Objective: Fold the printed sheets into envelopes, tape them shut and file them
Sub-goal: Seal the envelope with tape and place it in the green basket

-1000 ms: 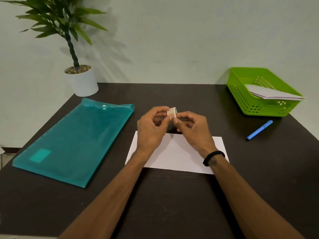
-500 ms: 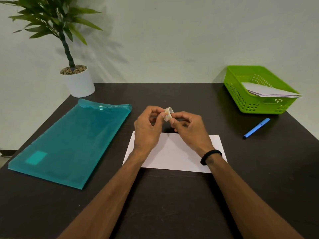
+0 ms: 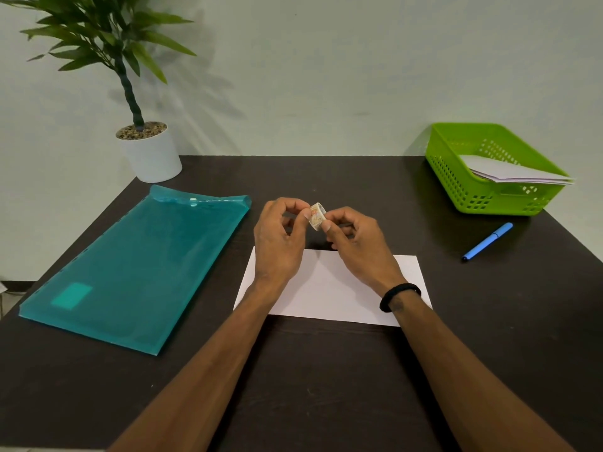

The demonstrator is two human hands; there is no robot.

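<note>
basket [image 3: 463, 187]: i see folded papers [image 3: 509, 173] in it, one corner poking over the right rim
folder [image 3: 130, 269]: flat on the desk [image 3: 310, 386], snapped closed, long axis running away from me
sheet [image 3: 339, 288]: folded, long axis left to right, under my wrists
tape [image 3: 317, 216]: small roll held above the sheet's far edge
left hand [image 3: 277, 243]: fingers pinch the tape
right hand [image 3: 355, 243]: fingers curled, pinching the tape's other side
pen [image 3: 487, 241]: beside the basket

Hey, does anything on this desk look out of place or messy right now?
Mostly tidy. Only the papers in the green basket stand out: they lie tilted, their edge poking past the basket's right rim.
</note>
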